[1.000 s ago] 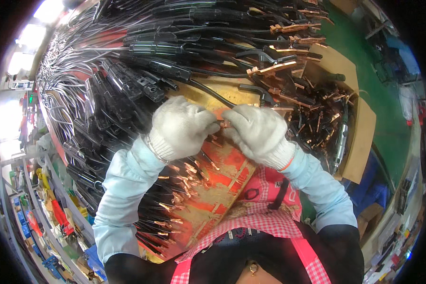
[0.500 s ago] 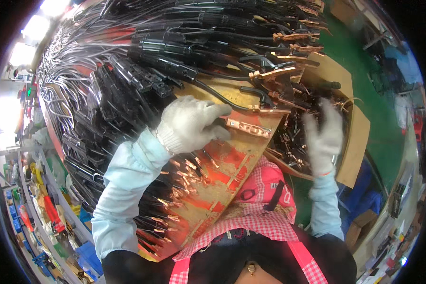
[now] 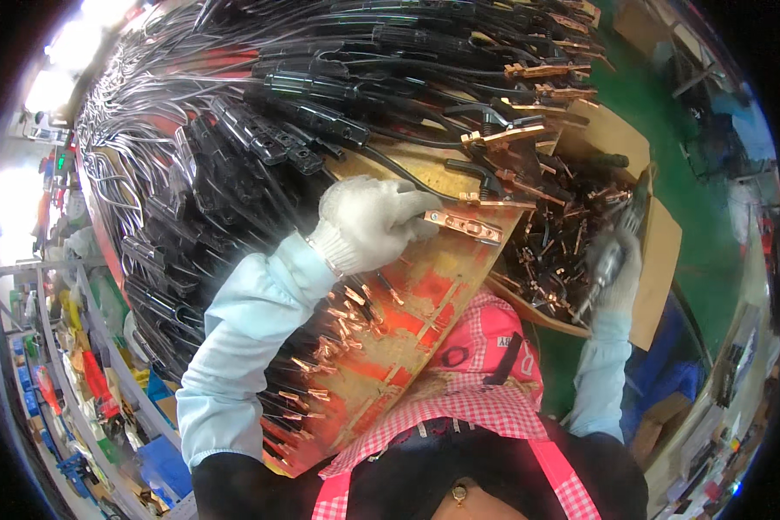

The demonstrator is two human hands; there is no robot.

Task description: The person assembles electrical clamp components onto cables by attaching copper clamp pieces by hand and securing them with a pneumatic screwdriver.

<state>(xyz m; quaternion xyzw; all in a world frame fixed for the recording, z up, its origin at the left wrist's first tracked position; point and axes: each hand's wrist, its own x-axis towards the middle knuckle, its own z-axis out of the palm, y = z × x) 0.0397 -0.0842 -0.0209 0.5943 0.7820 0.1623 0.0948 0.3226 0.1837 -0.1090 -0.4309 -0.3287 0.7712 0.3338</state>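
My left hand (image 3: 377, 221), in a white knit glove, is closed on a copper clamp piece (image 3: 464, 226) with screws along it. That piece points right over the worn yellow and red tabletop (image 3: 416, 299). Close beyond my fingers lie black cables with copper clamp ends (image 3: 494, 199) and black levers. My right hand (image 3: 620, 269), also gloved, is wrapped round a silver power screwdriver (image 3: 608, 263). Its thin tip slants down and left at the box's right side. Motion blurs the tool and fingers.
An open cardboard box (image 3: 659, 269) filled with small copper and black parts (image 3: 555, 251) stands against the table's right edge. Black handles and cables (image 3: 312, 117) heap the far and left side. Copper-tipped cable ends (image 3: 347, 312) lie near my left forearm. Green floor (image 3: 711, 217) shows beyond.
My right hand was open above the box; now it has moved right and closed round the screwdriver. My left hand has shifted slightly right, still gripping the copper clamp piece.
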